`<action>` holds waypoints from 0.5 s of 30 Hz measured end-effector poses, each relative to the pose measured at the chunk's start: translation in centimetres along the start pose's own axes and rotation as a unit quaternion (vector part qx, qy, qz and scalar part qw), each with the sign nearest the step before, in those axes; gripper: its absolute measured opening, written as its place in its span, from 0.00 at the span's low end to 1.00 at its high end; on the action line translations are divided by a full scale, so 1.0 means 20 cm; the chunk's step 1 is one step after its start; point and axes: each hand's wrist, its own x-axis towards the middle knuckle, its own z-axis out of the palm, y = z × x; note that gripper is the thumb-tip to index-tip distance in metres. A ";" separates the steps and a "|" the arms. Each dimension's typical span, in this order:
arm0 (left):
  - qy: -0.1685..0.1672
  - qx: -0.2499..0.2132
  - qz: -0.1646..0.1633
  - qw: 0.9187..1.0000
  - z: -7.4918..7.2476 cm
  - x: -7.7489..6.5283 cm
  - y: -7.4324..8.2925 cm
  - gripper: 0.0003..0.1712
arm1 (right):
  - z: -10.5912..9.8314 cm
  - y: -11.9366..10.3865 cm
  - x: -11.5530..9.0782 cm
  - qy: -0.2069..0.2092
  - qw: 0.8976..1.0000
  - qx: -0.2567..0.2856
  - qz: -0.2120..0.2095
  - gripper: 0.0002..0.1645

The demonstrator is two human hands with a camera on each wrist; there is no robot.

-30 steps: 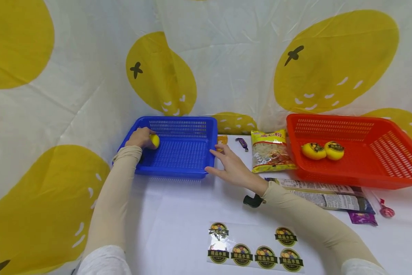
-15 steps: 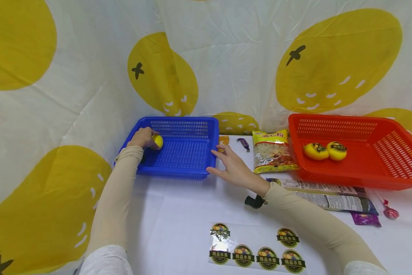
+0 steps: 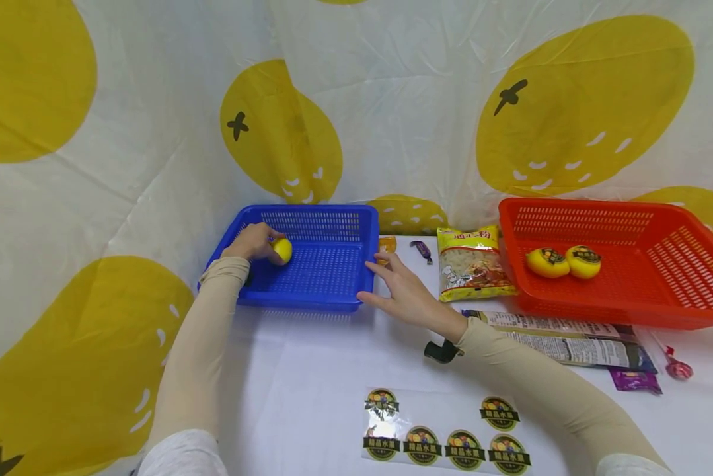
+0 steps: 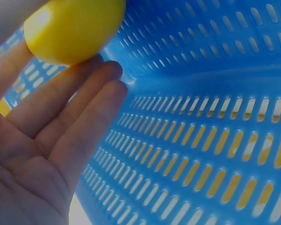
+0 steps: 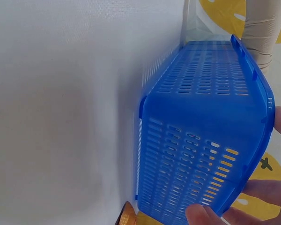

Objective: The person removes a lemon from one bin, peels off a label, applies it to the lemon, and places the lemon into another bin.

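My left hand (image 3: 254,242) reaches into the left part of the blue basket (image 3: 332,305) and holds a yellow lemon (image 3: 282,251). In the left wrist view the smooth lemon (image 4: 77,28) rests against the fingertips, and the other fingers (image 4: 91,119) extend below it. My right hand (image 3: 405,291) is at the basket's right side, thumb and fingers spread apart and touching its rim. From the right wrist view, fingertips (image 5: 200,214) lie against the slotted blue wall (image 5: 201,122). Two more lemons (image 3: 548,263), bearing black stickers, lie in the red basket (image 3: 618,307).
A yellow pasta bag (image 3: 474,264) stands between the baskets, with a purple-wrapped candy (image 3: 421,251) and an orange packet (image 3: 387,246) beside it. Long packages (image 3: 576,344), a lollipop (image 3: 678,367) and a purple packet (image 3: 636,381) lie front right. A clear sheet with several round stickers (image 3: 423,445) lies in front.
My left hand has shifted a little to the right inside the blue basket with the lemon, which shows more fully now. My right hand has stayed at the rim.
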 end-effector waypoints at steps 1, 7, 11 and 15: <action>-0.003 0.000 0.007 1.000 0.00 0.00 0.01 0.41 | 0.00 0.00 0.00 0.000 1.000 -0.001 -0.001 0.46; -0.012 0.007 0.029 0.999 0.01 -0.02 0.05 0.41 | 0.00 -0.01 0.00 -0.002 1.000 0.000 0.003 0.46; -0.010 0.013 0.041 0.999 0.01 -0.02 0.08 0.40 | -0.01 -0.01 0.00 -0.002 1.000 0.000 0.005 0.46; -0.012 0.007 0.056 0.998 0.00 -0.03 0.10 0.40 | -0.01 -0.01 0.00 -0.002 1.000 0.000 0.005 0.46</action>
